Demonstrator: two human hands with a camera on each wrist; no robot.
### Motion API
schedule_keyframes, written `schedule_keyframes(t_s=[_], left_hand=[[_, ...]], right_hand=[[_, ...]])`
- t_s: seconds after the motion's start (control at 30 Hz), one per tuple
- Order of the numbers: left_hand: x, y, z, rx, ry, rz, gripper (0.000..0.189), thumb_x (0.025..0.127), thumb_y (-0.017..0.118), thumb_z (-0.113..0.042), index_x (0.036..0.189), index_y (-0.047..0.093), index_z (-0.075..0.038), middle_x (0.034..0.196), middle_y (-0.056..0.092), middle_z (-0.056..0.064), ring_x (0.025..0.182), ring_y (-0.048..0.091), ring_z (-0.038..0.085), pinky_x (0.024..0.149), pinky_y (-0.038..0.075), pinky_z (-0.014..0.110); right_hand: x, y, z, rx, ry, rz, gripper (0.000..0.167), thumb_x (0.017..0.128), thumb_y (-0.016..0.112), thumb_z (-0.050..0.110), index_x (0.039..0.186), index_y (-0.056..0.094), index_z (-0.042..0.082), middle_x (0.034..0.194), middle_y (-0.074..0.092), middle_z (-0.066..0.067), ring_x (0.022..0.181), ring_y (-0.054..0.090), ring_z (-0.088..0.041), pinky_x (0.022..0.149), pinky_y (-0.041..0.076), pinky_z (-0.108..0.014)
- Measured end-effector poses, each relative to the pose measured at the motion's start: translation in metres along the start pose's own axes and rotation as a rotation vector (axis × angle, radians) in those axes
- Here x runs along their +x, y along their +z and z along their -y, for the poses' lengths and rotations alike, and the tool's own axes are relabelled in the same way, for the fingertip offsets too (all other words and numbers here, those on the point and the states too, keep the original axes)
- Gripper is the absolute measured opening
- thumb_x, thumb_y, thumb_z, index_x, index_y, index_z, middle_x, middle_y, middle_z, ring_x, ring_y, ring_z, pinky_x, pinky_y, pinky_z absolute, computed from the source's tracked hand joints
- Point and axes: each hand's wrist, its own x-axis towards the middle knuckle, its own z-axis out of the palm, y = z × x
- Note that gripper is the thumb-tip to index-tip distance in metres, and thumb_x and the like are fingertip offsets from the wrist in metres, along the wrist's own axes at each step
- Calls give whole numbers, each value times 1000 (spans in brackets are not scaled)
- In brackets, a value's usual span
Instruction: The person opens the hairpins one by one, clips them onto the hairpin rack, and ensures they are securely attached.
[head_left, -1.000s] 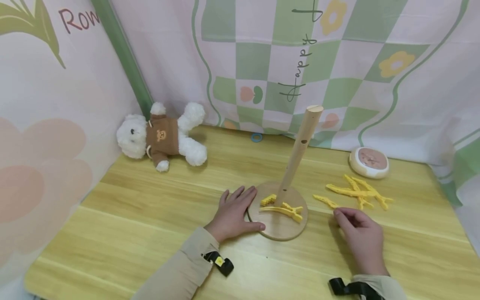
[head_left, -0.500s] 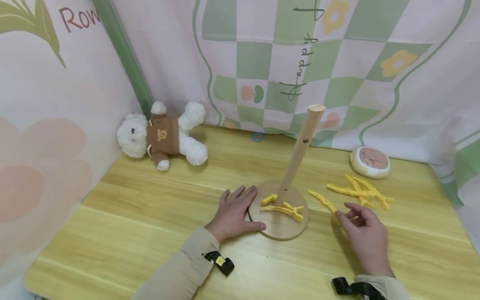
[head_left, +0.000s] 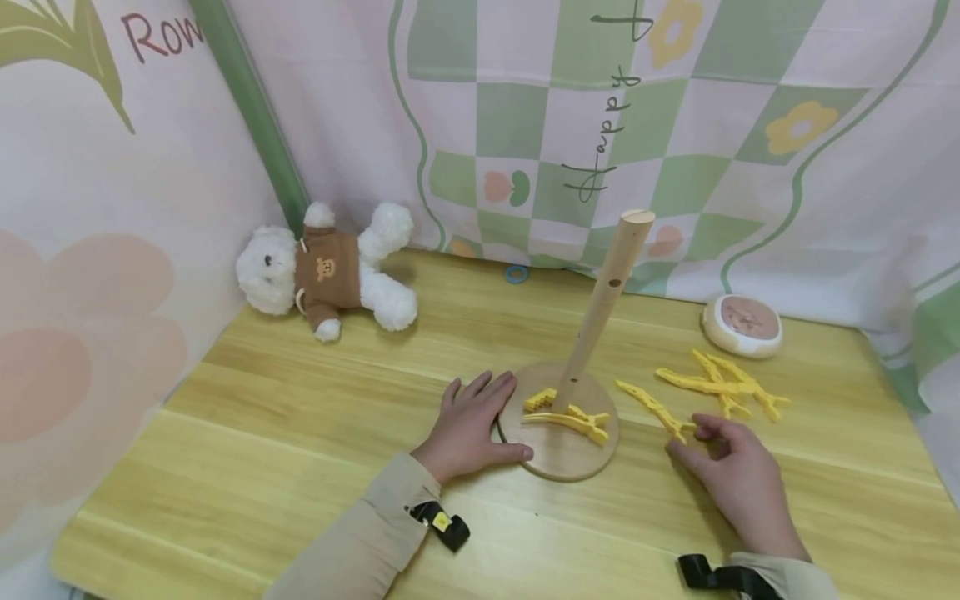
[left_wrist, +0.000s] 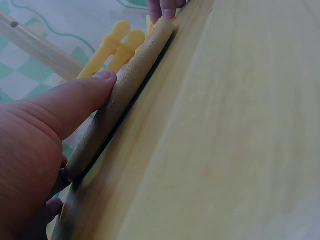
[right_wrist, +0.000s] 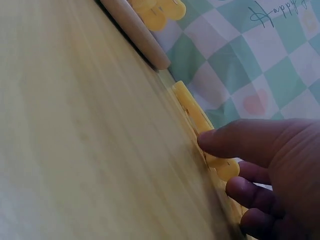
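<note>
Yellow branch (head_left: 651, 406) lies right of the wooden stand (head_left: 566, 463), on whose left edge the left hand (head_left: 468, 432) rests, fingers spread; farther right, the right hand (head_left: 738, 479) pinches the branch's forked end. Gripping seems underway; moving it calls for a steady pinch.

"What sort of place are we in?"
"A homelike corner, we'd say: we see a flowered, checked curtain (head_left: 510, 125) reading 'Happy' and a white plush toy (head_left: 330, 267)."
"They're by our wood-grain table (head_left: 300, 433). We can't tell which room."
</note>
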Motion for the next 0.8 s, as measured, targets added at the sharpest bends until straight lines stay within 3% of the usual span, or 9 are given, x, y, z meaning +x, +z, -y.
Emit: schedule_keyframes(t_s=[0.1,0.23,0.37,0.47,0.6,0.8], left_hand=[[0,0,0,2,3,-1,104,81,70,-67,160,26,-15,165,25,-2,153,15,24,120,3,59],[0,0,1,1,5,-4,104,81,71,-67,160,26,-15,165,25,-2,153,15,25,120,3,59],[-1,0,1,2,3,-11,104,81,71,-66,160,27,-15,165,26,-2,153,16,25,120,3,59],[-1,0,0,5,1,-10,104,81,71,-66,160,26,-15,165,25,-2,153,16,25,120,3,59],[-1,0,-1,0,0,-6,104,81,71,-66,160,26,-15,165,25,-2,153,16,25,120,3,59],[-2,-1,-1,-9,2,-6,104,81,71,-66,160,27,-14,165,26,-1,153,16,25,120,3,59]], right_hand=[[1,1,-3,-10,-20,-15,55,88,78,37,125,65,-1,115,66,-19,98,55,-25,76,39,-31],[0,2,-5,16,20,-73,50,87,79,32,126,66,3,104,68,-16,83,55,-14,68,40,-26],[1,4,-2,131,105,-149,45,87,80,27,125,67,7,83,67,1,68,53,-1,57,40,-19],[2,7,1,252,110,-215,41,85,81,18,122,69,5,77,64,16,66,54,3,56,43,-13],[1,11,5,360,38,-272,37,83,82,6,118,70,2,83,63,23,68,56,2,59,45,-8],[-4,14,12,384,-113,-238,39,75,84,-6,112,71,-1,77,64,12,67,56,-1,63,47,-8]])
